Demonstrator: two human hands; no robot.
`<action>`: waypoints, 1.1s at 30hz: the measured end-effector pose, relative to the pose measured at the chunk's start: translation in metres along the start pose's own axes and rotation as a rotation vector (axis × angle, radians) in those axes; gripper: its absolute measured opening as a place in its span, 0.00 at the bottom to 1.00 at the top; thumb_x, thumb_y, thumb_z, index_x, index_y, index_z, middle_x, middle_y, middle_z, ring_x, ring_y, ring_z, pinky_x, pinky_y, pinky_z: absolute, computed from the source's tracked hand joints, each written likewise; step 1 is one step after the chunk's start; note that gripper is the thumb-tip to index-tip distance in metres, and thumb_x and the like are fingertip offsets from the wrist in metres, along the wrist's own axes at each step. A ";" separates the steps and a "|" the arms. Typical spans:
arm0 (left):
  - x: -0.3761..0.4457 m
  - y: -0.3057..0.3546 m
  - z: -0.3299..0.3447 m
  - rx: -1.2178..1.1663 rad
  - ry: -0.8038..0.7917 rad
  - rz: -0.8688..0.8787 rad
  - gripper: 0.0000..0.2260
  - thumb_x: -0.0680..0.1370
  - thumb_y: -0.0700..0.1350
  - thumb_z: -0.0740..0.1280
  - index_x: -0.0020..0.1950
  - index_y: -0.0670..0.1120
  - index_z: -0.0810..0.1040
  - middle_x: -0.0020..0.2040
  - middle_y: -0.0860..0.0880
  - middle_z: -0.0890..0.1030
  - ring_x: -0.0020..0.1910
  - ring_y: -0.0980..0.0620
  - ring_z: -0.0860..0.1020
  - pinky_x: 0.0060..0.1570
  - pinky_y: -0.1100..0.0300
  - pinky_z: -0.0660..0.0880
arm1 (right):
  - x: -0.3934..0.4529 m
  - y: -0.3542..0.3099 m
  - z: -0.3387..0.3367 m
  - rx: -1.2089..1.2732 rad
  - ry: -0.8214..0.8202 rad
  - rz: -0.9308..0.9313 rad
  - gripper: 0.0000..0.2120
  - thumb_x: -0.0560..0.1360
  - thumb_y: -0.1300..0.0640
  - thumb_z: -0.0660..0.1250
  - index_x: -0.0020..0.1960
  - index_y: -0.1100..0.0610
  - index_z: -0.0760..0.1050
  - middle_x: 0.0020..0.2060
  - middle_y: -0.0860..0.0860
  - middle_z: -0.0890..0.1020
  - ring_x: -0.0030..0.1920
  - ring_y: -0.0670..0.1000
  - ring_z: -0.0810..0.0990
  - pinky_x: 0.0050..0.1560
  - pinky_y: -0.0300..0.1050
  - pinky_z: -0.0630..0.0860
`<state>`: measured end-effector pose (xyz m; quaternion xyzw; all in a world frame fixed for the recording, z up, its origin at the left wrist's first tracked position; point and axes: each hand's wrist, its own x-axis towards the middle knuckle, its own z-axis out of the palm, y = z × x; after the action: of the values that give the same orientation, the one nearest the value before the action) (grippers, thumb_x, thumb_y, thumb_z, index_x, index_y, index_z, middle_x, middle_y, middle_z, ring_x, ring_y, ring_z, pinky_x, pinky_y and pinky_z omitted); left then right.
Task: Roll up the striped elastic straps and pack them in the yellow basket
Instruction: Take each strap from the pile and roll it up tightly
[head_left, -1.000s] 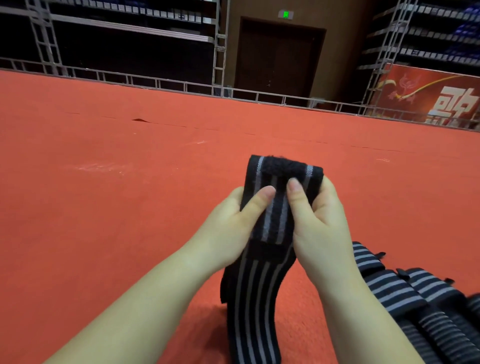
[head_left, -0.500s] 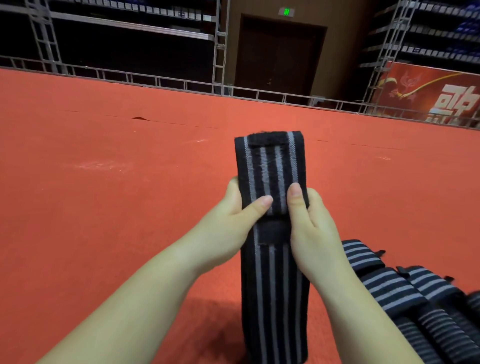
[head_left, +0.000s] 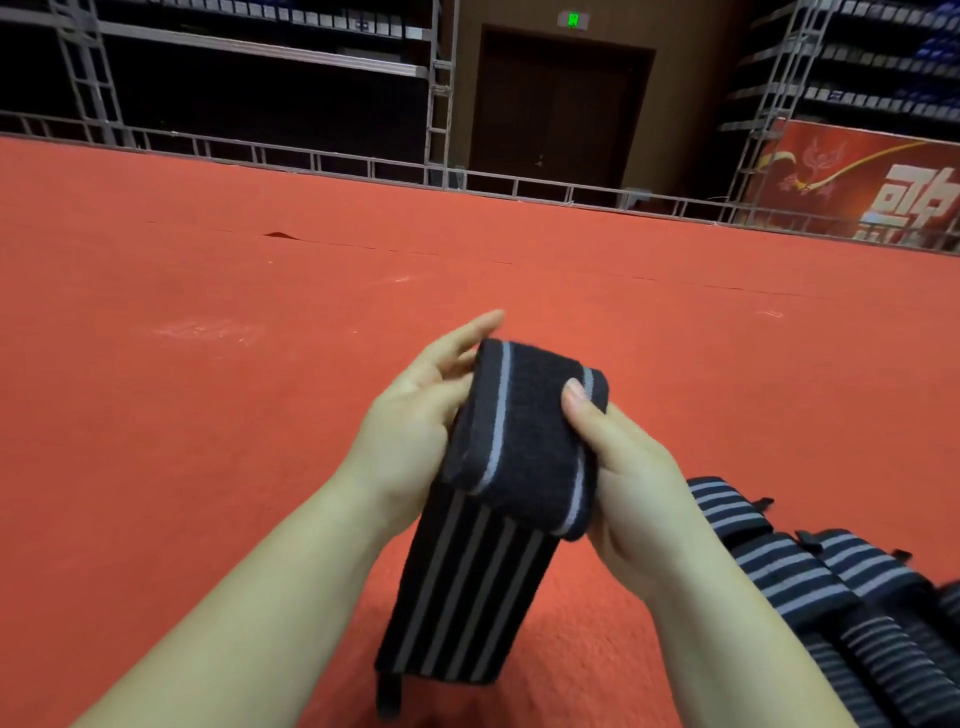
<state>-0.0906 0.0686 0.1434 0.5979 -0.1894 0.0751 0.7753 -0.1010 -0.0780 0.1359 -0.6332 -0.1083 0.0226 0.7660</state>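
Strap (head_left: 524, 441) top now folded over, right hand (head_left: 639, 499) pinching, left hand (head_left: 415, 415) spread.

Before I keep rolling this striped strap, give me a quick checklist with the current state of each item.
1. Right hand grips the roll, thumb on top: ok.
2. Left hand supports the roll's left side, fingers straight: ok.
3. Roll edges aligned: cannot tell, it sits tilted.
4. Unrolled tail hangs flat, stripes straight: ok.
5. Yellow basket within reach: cannot tell, not in view.
6. Other striped straps lie apart on the red carpet, right of the tail: ok.
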 end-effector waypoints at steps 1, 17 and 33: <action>0.000 0.003 0.002 -0.060 -0.024 -0.085 0.12 0.80 0.45 0.57 0.59 0.49 0.78 0.52 0.49 0.83 0.49 0.55 0.81 0.46 0.64 0.78 | -0.003 -0.001 0.000 -0.106 0.051 -0.075 0.17 0.75 0.47 0.63 0.63 0.51 0.73 0.54 0.44 0.82 0.56 0.44 0.80 0.60 0.48 0.74; -0.005 -0.006 0.015 0.270 0.122 0.161 0.18 0.78 0.50 0.63 0.66 0.47 0.72 0.58 0.52 0.81 0.58 0.57 0.78 0.62 0.55 0.73 | -0.004 0.005 0.004 -0.319 0.105 -0.171 0.33 0.66 0.28 0.63 0.65 0.45 0.69 0.53 0.40 0.81 0.55 0.38 0.79 0.61 0.47 0.74; -0.007 -0.018 -0.009 0.268 0.089 -0.030 0.13 0.74 0.32 0.63 0.41 0.51 0.78 0.35 0.49 0.84 0.38 0.62 0.81 0.42 0.68 0.77 | -0.003 -0.003 0.001 0.203 -0.036 0.291 0.33 0.74 0.34 0.49 0.62 0.57 0.76 0.54 0.61 0.82 0.55 0.59 0.81 0.53 0.54 0.78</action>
<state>-0.0888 0.0733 0.1229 0.6950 -0.1341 0.1143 0.6971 -0.1046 -0.0777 0.1381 -0.5610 -0.0262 0.1553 0.8127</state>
